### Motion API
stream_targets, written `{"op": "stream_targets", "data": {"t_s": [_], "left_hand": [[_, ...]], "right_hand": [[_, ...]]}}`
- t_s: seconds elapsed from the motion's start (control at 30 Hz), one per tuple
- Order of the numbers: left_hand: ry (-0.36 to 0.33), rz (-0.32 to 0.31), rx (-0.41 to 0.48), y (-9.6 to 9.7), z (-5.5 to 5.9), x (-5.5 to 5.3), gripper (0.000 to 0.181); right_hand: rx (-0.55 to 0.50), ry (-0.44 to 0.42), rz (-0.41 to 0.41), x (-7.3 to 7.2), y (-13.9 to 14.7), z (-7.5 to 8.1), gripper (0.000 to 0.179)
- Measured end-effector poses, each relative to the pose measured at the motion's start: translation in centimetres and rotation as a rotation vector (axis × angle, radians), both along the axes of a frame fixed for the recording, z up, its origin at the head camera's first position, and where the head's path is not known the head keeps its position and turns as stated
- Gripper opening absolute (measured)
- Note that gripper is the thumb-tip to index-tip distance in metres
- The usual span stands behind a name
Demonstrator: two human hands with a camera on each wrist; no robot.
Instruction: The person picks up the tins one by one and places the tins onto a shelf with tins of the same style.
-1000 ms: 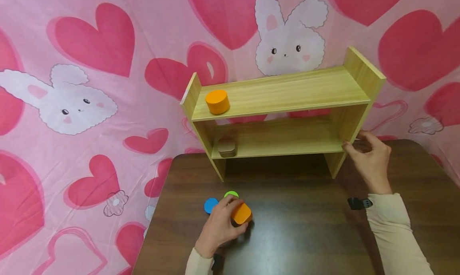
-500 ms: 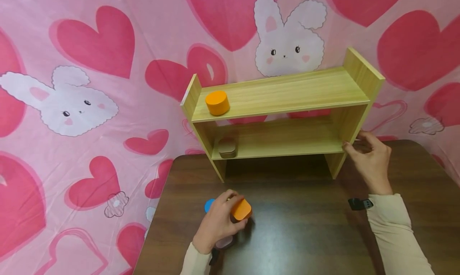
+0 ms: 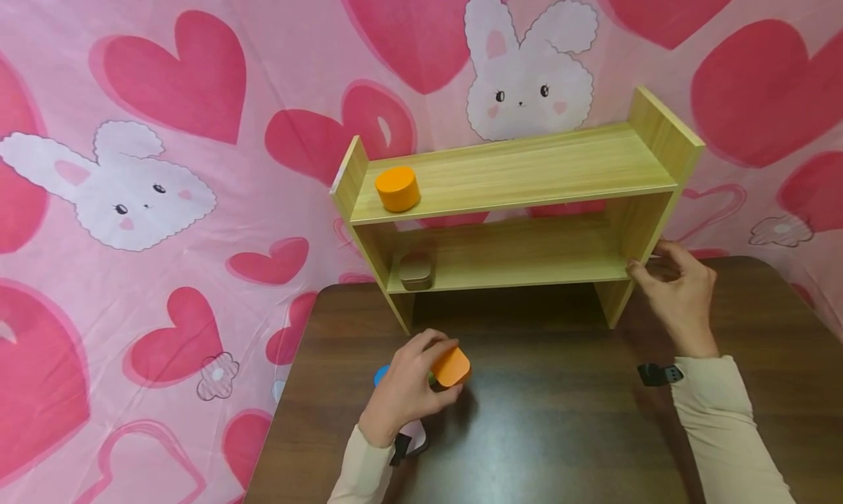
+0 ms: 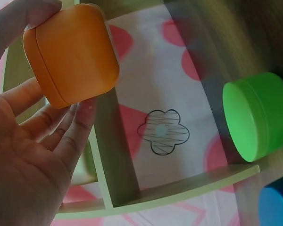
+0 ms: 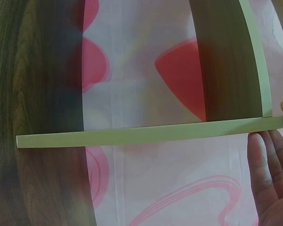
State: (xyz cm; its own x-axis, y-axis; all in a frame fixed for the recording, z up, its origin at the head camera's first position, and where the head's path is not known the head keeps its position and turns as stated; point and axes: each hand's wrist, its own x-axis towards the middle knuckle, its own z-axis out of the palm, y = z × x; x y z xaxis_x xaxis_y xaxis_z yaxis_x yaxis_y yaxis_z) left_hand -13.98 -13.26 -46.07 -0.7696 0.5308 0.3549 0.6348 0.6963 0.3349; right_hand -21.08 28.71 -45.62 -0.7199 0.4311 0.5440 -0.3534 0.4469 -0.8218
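My left hand (image 3: pixel 408 383) holds an orange rounded-square tin (image 3: pixel 453 367) between thumb and fingers, above the table. The left wrist view shows the lid seam of this orange tin (image 4: pixel 73 56). Beneath and beside that hand are a blue tin (image 3: pixel 380 375), a green round tin (image 4: pixel 257 117) mostly hidden in the head view, and a pale pink tin (image 3: pixel 415 437) partly under the wrist. At the right end of a two-tier wooden shelf (image 3: pixel 527 169), my right hand (image 3: pixel 681 292) pinches the side panel (image 5: pixel 146 134), thumb on one face and fingers on the other.
An orange round tin (image 3: pixel 398 189) stands at the left of the upper tier. A brownish metallic tin (image 3: pixel 416 271) sits at the left of the lower tier. The shelf stands at the back of the dark wooden table (image 3: pixel 546 416), before a pink patterned cloth (image 3: pixel 296 43).
My left hand has moved slightly forward and right with the orange rounded-square tin, which is now higher. The pink tin has come into view below the wrist. My right hand stays on the shelf.
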Motion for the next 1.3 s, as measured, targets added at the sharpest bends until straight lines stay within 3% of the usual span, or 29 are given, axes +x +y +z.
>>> {"op": "stream_targets", "data": {"t_s": [0.43, 0.7, 1.0, 1.3], "left_hand": [[0.023, -0.060, -0.077, 1.6, 1.5, -0.6, 0.062], [0.018, -0.102, -0.086, 2.9, 2.9, -1.8, 0.064], [0.018, -0.095, -0.104, 3.1, 3.6, -2.8, 0.063], [0.012, -0.143, -0.074, 3.6, 5.5, -3.9, 0.062]], "right_hand": [[0.005, -0.001, 0.001, 0.0, 0.0, 0.0, 0.029], [-0.001, 0.010, 0.002, -0.3, 0.1, -0.3, 0.028], [0.006, 0.023, 0.010, -0.3, 0.1, -0.4, 0.028], [0.010, 0.006, -0.002, -0.3, 0.1, -0.2, 0.029]]}}
